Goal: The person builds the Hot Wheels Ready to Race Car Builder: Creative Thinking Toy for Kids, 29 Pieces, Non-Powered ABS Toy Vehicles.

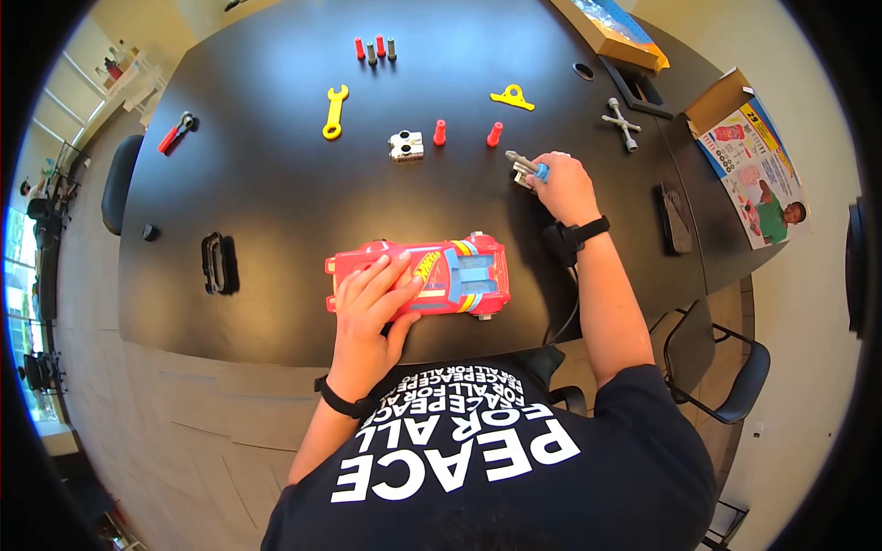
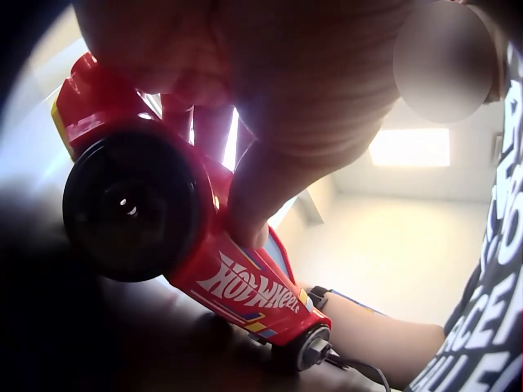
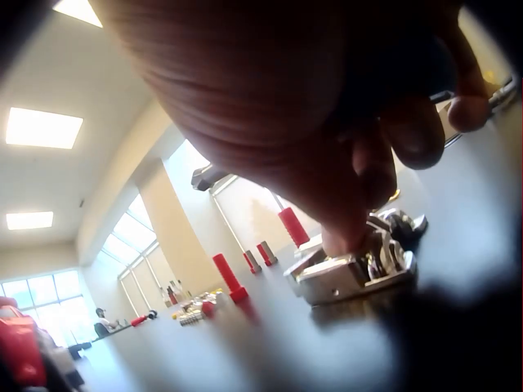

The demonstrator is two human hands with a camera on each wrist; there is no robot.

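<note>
A red Hot Wheels toy car (image 1: 478,274) stands on the table in front of the person. My left hand (image 1: 369,298) rests across its rear, with fingers laid along the top and the thumb at the near side. In the left wrist view, a black wheel (image 2: 135,206) shows below that hand. Off to the right, my right hand (image 1: 567,191) holds a toy screwdriver (image 1: 516,158) with a blue handle and grey shaft. Fingertips of the same hand reach a silver engine-like part (image 3: 339,282) low over the tabletop. The palm hides most of the handle.
Beyond the hands lie another silver engine part (image 1: 405,146), several red and grey pegs (image 1: 440,133), a yellow wrench (image 1: 335,112), a yellow piece (image 1: 514,97) and a grey lug wrench (image 1: 621,125). A red-handled ratchet (image 1: 176,133) is far left; an open box (image 1: 746,156) stands right.
</note>
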